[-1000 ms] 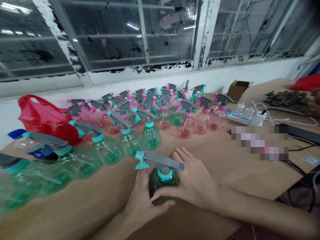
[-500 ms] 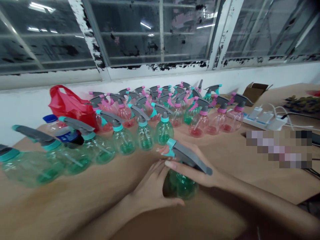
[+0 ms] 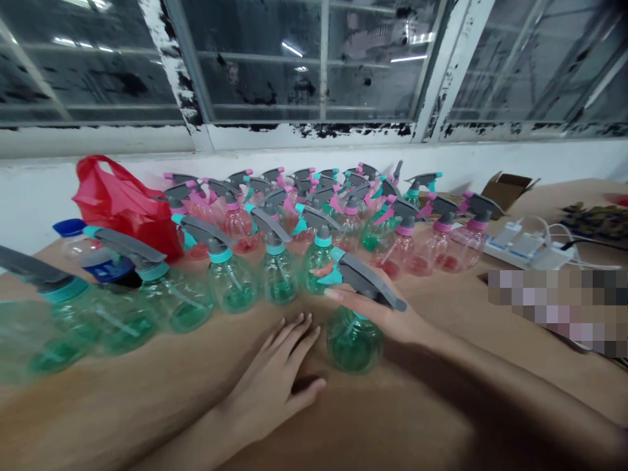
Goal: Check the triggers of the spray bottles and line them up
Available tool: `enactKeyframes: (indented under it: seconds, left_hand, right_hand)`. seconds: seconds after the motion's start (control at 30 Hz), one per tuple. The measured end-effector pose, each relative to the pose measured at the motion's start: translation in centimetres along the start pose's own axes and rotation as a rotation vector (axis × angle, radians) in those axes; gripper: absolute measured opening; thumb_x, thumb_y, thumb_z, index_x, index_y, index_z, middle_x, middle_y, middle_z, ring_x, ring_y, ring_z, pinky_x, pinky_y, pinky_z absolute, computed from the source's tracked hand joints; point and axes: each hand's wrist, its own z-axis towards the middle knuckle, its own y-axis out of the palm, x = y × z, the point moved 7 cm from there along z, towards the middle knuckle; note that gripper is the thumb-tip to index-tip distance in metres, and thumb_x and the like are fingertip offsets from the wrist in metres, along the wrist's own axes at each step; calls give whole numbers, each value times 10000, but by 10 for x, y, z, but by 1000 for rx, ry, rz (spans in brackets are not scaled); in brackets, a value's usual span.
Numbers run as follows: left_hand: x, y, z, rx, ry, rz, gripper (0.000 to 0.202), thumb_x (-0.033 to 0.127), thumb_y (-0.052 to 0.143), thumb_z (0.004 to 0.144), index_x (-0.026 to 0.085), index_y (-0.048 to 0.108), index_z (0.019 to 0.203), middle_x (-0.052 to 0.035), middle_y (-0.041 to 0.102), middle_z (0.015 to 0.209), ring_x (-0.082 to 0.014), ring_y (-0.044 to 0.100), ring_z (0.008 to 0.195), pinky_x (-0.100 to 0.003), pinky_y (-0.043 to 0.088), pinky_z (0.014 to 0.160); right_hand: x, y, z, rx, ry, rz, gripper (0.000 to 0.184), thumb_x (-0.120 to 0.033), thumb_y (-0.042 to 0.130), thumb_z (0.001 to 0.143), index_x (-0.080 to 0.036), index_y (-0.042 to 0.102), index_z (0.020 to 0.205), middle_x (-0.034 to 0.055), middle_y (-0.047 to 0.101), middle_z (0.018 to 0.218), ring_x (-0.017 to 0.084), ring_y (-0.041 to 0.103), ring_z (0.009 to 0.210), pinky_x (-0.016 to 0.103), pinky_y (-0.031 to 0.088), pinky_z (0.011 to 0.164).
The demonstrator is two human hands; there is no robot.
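My right hand [image 3: 387, 311] is wrapped round the neck of a green spray bottle [image 3: 354, 343], just under its grey trigger head with turquoise nozzle. The bottle is upright on or close above the brown table [image 3: 275, 425]; I cannot tell which. My left hand [image 3: 279, 373] lies with its fingers apart at the table, left of that bottle and not touching it. Beyond the hands stands a row of green spray bottles, among them one near the middle [image 3: 279, 278] and another left of it [image 3: 234, 288]. The nearest bottle behind my right hand [image 3: 316, 252] is partly covered.
Pink spray bottles [image 3: 395, 252] crowd the back by the wall. A red plastic bag [image 3: 125, 216] and a blue-capped drink bottle [image 3: 101, 255] are at the left. A white power strip [image 3: 530, 252] with cables and a cardboard box [image 3: 510, 190] sit at the right.
My left hand has let go of the spray bottle and drawn back to the left. My right hand still holds the bottle, now slightly farther forward. The view has shifted a little.
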Motion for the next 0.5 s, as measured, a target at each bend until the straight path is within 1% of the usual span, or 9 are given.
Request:
enactKeyframes:
  seconds: [0.1,0.2,0.27,0.4,0.5]
  left_hand:
    - [1,-2,0,10,-6,-14,606,452,529,909,160,372,1417,-128,366,1479,-297,346,1347,-499,309,1070]
    - [1,-2,0,7,-23,-12,616,470,528,904,162,381,1416,-133,353,1485,-311,335,1351,-509,306,1069]
    - [0,-1,0,4,-31,3,612,482,527,900,146,411,1398,-144,335,1492,-319,307,1363,-511,298,1073]
    - [0,1,0,14,-27,-3,613,491,518,899,162,408,1405,-130,319,1502,-318,280,1374,-517,271,1085]
    - [0,1,0,5,-29,-3,619,495,515,901,175,393,1416,-120,321,1503,-313,291,1371,-512,262,1089]
  right_hand:
    - [1,6,1,-46,-13,62,270,-339,593,856,-251,602,1111,30,652,1124,171,617,1015,328,488,895]
    - [5,8,1,-88,13,50,289,-359,574,863,-264,601,1135,27,665,1066,162,639,904,307,526,791]
    - [5,6,1,-90,22,15,293,-374,565,865,-273,601,1138,24,672,1031,164,644,847,316,534,758]
    - [-2,-1,1,-65,13,-126,226,-377,584,851,-269,612,1048,22,668,995,193,638,903,362,518,826]
    - [-10,-4,1,-55,-23,-169,209,-381,597,836,-267,601,1011,18,664,987,202,631,929,375,498,867]
